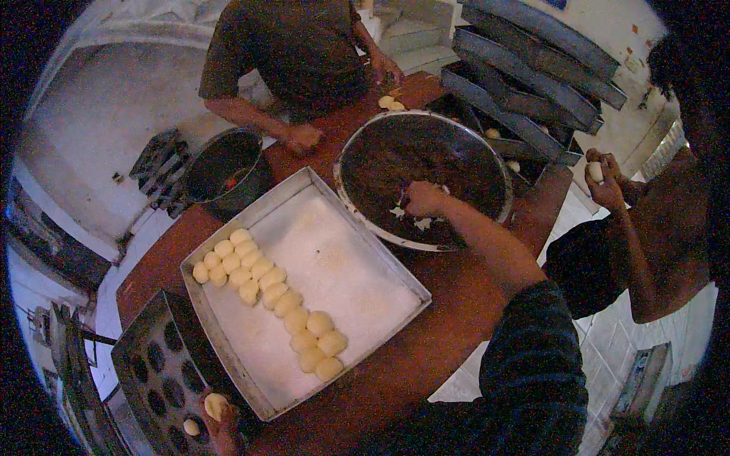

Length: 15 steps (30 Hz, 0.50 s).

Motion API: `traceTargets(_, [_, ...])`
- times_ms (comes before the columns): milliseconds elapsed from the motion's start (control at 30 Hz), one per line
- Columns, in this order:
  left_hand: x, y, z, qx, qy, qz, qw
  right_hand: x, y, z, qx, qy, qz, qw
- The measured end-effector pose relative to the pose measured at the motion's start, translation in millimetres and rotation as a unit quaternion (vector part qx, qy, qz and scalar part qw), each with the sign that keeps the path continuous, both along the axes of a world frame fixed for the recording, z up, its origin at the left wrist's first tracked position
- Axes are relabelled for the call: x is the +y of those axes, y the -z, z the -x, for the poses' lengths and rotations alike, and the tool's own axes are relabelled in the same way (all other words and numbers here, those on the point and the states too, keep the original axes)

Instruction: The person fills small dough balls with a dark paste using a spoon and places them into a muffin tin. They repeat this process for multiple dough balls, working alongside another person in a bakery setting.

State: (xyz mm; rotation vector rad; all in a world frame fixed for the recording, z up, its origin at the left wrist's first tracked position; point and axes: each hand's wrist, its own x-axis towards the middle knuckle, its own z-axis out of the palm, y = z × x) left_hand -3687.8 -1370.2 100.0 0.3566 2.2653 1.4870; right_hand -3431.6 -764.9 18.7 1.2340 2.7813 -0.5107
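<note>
A dough piece (215, 406) is at the lower left of the frame, the left hand (228, 435) curled around it. Near the centre, the right hand (426, 199) reaches into dark filling (388, 156) in a round bowl (395, 241), beside pale scraps (423, 223); whether its grip is loose or closed on something isn't clear. Left of the bowl, dough balls (287, 303) lie grouped in a plain metal tray (342, 251) on the brown worktop (456, 281). A dark pan (162, 376) with round hollows is just beside the tray. Unmarked grey tins (525, 64) are stacked at upper right.
</note>
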Motion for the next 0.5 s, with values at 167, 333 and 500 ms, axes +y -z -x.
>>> traceTargets(167, [-7.2, -2.6, -7.9, -0.015, 0.009, -0.031, 0.999, -19.9, -11.7, 3.5, 0.002, 0.01, 0.057, 0.998])
traceTargets(333, [-15.0, -11.0, -18.0, -0.048, 0.021, -0.089, 0.995, -31.1, -12.8, 7.2, 0.011, 0.092, -0.062, 0.994])
traceTargets(500, [-31.3, -11.1, -24.8, -0.144, 0.046, -0.245, 0.958, -57.7, -21.4, 3.9, 0.066, -0.051, -0.052, 0.995])
